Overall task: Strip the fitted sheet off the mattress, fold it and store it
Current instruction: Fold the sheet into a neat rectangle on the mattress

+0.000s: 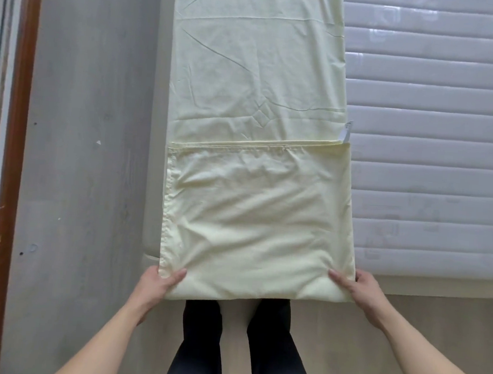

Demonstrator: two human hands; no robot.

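Note:
The pale yellow fitted sheet [257, 105] lies in a long narrow strip along the left side of the bare white quilted mattress [438, 137]. Its near end is folded back over itself, with the hemmed edge running across the strip halfway up the view. My left hand [158, 283] pinches the near left corner of the fold. My right hand [360, 293] pinches the near right corner. Both corners hang just past the mattress's near edge. A small white label [347, 131] sticks out on the sheet's right edge.
A grey wall [89, 145] runs along the left of the mattress, with a brown wooden door frame [12, 168] further left. My legs in dark trousers [235, 348] stand on the beige floor below the mattress edge.

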